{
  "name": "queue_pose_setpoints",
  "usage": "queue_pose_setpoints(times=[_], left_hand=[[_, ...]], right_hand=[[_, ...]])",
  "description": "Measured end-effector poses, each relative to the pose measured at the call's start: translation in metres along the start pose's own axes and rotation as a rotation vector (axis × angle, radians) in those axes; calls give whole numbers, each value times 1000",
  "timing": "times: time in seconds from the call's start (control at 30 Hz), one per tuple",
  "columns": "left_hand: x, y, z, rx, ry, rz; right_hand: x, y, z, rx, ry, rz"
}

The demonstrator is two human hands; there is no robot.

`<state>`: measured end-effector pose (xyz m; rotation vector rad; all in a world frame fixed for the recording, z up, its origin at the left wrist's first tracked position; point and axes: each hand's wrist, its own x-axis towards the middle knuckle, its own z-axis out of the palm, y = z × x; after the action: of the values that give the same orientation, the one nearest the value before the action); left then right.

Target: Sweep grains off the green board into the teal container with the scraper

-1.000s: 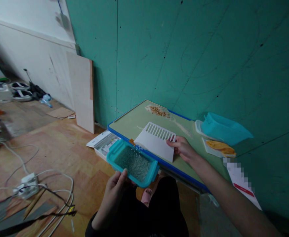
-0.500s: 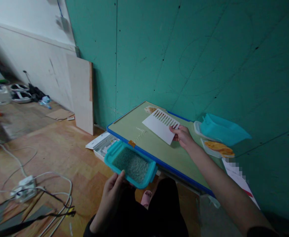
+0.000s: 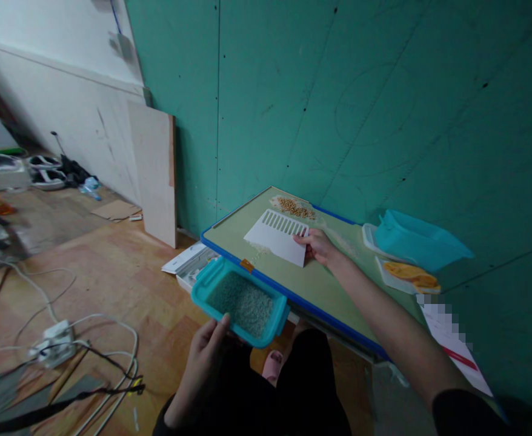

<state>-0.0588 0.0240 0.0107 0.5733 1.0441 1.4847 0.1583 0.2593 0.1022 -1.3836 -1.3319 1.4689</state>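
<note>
My left hand [image 3: 209, 351] grips the near rim of a turquoise plastic container [image 3: 272, 330], thumb on top, beside the table's front edge. Fine pale grains [image 3: 248, 306], which look like rice, fill its bottom. My right hand [image 3: 318, 245] pinches the right end of a white slotted scraper [image 3: 275, 239], a flat sheet with a row of slots along its far side. The scraper is low over the table [image 3: 311, 284], with a small patch of pale grains [image 3: 257, 248] at its near-left edge. Yellowish beans [image 3: 293, 207] lie in a pile behind it.
At the table's right stand a second turquoise container [image 3: 418, 239], a white tray holding an orange-yellow cloth-like item [image 3: 411, 275], and papers [image 3: 457, 348]. A green wall [image 3: 266, 97] borders the back. A power strip with cables [image 3: 57, 345] lies on the floor at left.
My right hand has moved the scraper left and toward the front edge, uncovering more of the bean pile. Grains now sit against its near edge. My left hand and the container hold still.
</note>
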Motion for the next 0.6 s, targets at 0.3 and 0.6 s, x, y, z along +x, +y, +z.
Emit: queue_pose_setpoints(times=[0.3, 0.6], left_hand=[[0, -4, 1, -85, -1, -10], [-1, -4, 0, -105, -34, -17]], right_hand=[[-39, -2, 11, -16, -28, 53], [-66, 9, 20, 12, -4, 43]])
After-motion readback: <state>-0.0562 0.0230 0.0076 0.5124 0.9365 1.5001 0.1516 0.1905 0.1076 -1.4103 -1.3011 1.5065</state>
